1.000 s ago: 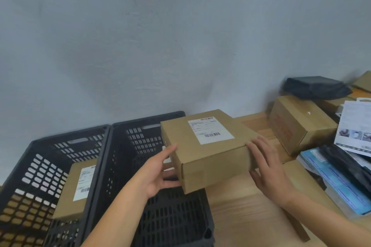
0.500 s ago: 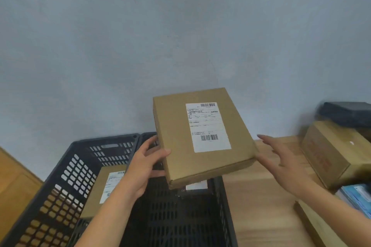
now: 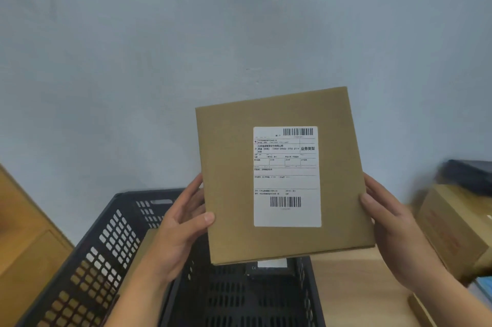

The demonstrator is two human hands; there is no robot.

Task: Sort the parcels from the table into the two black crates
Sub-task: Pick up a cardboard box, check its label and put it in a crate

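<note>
Left grip, right grip both clasp box by side edges, thumbs on front; label faces camera; box above right crate.

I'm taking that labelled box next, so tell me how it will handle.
Probably stiff: the cardboard box shows flat faces and straight edges though held only at its sides. Likely light, since the left hand and right hand hold it upright by thumb and fingers. Unlikely to roll.

A plain grey-blue wall rises behind a light wooden table, with wooden furniture at left.
</note>
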